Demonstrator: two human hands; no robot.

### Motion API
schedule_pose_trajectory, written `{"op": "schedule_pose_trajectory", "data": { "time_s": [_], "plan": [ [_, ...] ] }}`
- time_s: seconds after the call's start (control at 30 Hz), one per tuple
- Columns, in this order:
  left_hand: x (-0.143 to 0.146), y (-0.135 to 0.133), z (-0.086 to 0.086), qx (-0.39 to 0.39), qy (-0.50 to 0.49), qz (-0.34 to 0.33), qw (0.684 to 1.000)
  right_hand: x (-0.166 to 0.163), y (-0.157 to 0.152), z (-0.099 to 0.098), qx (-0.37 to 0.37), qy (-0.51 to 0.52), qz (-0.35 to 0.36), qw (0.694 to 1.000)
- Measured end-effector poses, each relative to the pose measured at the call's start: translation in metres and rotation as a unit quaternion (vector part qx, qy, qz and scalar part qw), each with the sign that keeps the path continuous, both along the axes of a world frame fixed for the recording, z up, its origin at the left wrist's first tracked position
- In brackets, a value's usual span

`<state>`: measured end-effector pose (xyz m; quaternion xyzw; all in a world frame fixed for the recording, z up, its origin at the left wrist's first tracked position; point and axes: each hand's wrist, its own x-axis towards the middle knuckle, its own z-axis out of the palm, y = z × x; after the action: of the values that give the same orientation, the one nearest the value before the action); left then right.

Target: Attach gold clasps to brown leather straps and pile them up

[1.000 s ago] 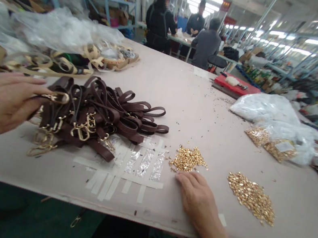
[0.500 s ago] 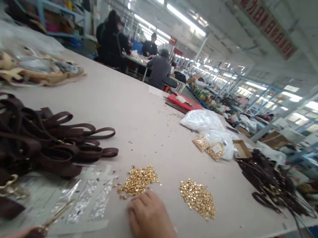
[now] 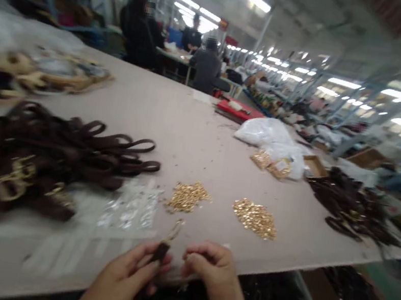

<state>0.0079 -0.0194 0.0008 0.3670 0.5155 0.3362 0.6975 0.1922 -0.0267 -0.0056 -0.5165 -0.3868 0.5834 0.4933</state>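
My left hand [image 3: 130, 274] grips a dark brown leather strap [image 3: 160, 252] near its end, just over the table's front edge. A gold metal clasp [image 3: 175, 230] sticks up from that strap end. Close by on the right, my right hand [image 3: 215, 276] is closed in a pinch, with what looks like a small gold metal piece, blurred, at the fingertips. Beyond the hands lie two heaps of small gold metal pieces, a left heap [image 3: 187, 197] and a right heap [image 3: 255, 218]. The lower part of the strap is hidden by my left hand.
A pile of brown straps [image 3: 80, 149] with gold hardware covers the table's left side. Clear plastic packets [image 3: 130, 210] are taped down beside it. White plastic bags [image 3: 265, 133], a red board [image 3: 238, 109] and more straps [image 3: 358, 211] lie to the right. People sit farther back.
My right hand has left the edge of the left gold heap and come back beside my left hand. My left hand has brought the strap with its clasp rightward to the middle. The view has shifted.
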Motion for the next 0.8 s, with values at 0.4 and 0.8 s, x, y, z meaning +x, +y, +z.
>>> {"op": "schedule_pose_trajectory", "data": {
  "time_s": [0.4,0.8],
  "plan": [
    [0.016,-0.020,0.011,0.053,-0.093,-0.038,0.994,-0.006,-0.022,-0.005,-0.009,0.000,0.067,0.998],
    [0.012,-0.029,0.011,0.110,-0.018,-0.079,0.991,-0.009,-0.025,0.000,-0.028,-0.050,0.076,0.996]
  ]
}}
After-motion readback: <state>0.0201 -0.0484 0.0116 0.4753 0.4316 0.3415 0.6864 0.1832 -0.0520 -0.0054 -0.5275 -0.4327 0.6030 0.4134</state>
